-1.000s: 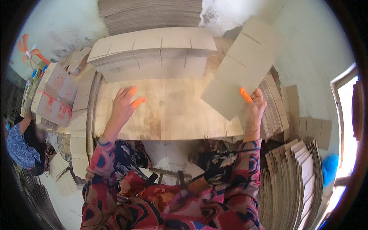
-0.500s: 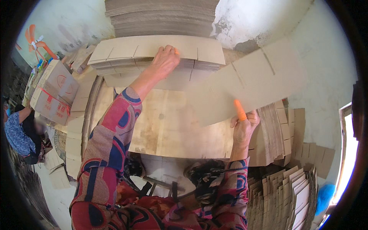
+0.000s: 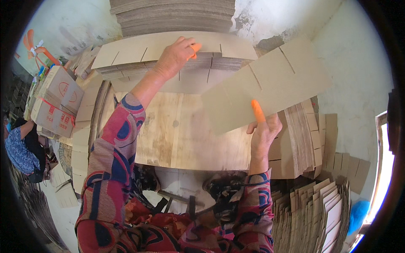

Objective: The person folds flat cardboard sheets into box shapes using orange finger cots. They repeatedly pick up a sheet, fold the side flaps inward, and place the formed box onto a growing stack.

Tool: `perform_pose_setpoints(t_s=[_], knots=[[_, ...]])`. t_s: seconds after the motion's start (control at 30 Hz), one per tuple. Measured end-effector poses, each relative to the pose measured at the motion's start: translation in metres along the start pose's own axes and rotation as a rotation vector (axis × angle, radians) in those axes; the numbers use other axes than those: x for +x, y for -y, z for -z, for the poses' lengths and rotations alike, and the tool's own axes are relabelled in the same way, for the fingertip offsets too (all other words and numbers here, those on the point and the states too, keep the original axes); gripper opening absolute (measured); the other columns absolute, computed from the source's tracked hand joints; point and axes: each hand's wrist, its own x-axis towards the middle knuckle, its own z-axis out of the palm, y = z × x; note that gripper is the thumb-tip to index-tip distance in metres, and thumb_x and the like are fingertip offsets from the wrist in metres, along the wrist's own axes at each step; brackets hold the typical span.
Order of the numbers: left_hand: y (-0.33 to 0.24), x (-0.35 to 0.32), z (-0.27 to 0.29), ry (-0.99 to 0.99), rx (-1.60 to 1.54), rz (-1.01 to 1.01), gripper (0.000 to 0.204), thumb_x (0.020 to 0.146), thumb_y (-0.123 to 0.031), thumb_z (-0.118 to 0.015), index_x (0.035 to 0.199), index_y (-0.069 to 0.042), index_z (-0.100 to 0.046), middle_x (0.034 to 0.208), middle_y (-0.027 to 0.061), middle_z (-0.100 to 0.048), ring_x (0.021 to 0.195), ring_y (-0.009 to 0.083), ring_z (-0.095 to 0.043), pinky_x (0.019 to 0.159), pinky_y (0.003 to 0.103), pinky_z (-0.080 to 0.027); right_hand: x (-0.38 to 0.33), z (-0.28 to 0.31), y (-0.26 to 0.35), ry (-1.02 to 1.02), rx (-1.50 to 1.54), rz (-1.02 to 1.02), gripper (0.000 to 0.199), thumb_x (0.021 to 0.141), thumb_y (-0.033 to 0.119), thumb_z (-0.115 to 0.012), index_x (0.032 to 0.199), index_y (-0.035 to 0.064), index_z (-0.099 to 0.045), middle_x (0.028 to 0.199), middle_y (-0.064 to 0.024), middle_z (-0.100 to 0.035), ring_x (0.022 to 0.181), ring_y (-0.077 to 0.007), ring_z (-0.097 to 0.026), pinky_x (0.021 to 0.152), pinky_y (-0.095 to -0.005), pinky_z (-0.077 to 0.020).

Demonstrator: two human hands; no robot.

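Near the table's (image 3: 194, 139) right edge, our right hand (image 3: 266, 131) clamps the slotted sheet (image 3: 274, 80) by its near edge, probably leaving its slits unpinched. Along the far edge runs the cardboard stack (image 3: 126, 46), likely for easy reach; our left hand (image 3: 176, 57) curls on top, and whether it's pinching we can't tell.

stacked slotted cardboard (image 3: 147, 45) on wooden table (image 3: 194, 137)

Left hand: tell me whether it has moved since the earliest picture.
Yes: against the wooden tabletop, the left hand has moved forward and rightward, to the slotted cardboard stack.
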Motion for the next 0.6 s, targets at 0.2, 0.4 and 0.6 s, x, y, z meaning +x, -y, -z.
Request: perform_pose_setpoints(t_s=[0.2,0.4,0.6], knots=[[-0.035,-0.009,0.003,0.246,0.272,-0.248,0.049,0.071,-0.004,-0.058,0.119,0.004,-0.054,0.114,0.0079,-0.054,0.087,0.0219,-0.052,0.069,0.028,-0.052,-0.002,-0.002,-0.008,-0.061,-0.037,0.129,0.019,0.081,-0.013,-0.050,0.093,-0.0044,-0.062,0.071,-0.0056,-0.059,0.038,-0.0084,-0.049,0.032,-0.0237,-0.0376],[-0.068,-0.028,0.005,0.373,0.340,-0.331,0.041,0.068,-0.006,-0.060,0.105,0.011,-0.060,0.115,0.0144,-0.054,0.091,0.0214,-0.051,0.063,0.029,-0.052,-0.005,-0.004,-0.009,-0.066,-0.042,0.082,0.013,0.084,-0.008,-0.063,0.095,-0.0016,-0.063,0.072,-0.0037,-0.059,0.041,-0.0067,-0.047,0.034,-0.0224,-0.0396],[-0.095,-0.036,0.014,0.381,0.297,-0.424,0.030,0.066,-0.008,-0.061,0.089,0.011,-0.065,0.118,0.0185,-0.054,0.090,0.0224,-0.050,0.059,0.027,-0.051,-0.004,-0.008,-0.015,-0.091,-0.031,0.075,0.017,0.083,-0.005,-0.067,0.100,-0.0005,-0.065,0.075,-0.0024,-0.060,0.046,-0.0065,-0.050,0.035,-0.0220,-0.0404]])
